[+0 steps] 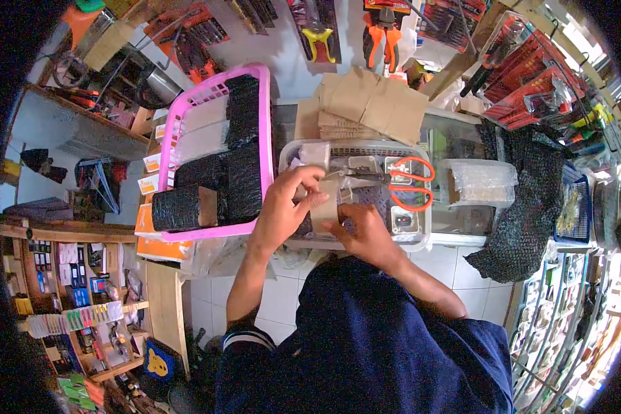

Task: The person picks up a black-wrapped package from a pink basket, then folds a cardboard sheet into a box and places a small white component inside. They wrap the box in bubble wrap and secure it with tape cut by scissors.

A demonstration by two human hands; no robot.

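Both hands meet over the near edge of a white tray [424,234] on the counter. The left hand [283,210] curls its fingers around the top of a small pale packet [324,207], thumb pressed to its face, and the right hand [366,234] grips the same packet from below and to the side, so the piece stands roughly upright between the two palms. The packet sits just above the tray's front left part; whether it touches the tray floor I cannot tell.

Inside the tray, to the right of the hands, lie orange-handled scissors [410,183], blades pointing left toward the packet, along with a few small pale boxes. Just beyond the tray rests a stack of brown paper bags [372,103]. Left of the tray, touching it or nearly so, is a pink basket [186,131] tilted up at its far end and holding black wrapped bundles [234,165]. Right of the tray lies a clear bubble-wrapped block [479,181], and black mesh netting [524,207] drapes over the counter's end. Pliers and other packaged tools hang on the wall behind.
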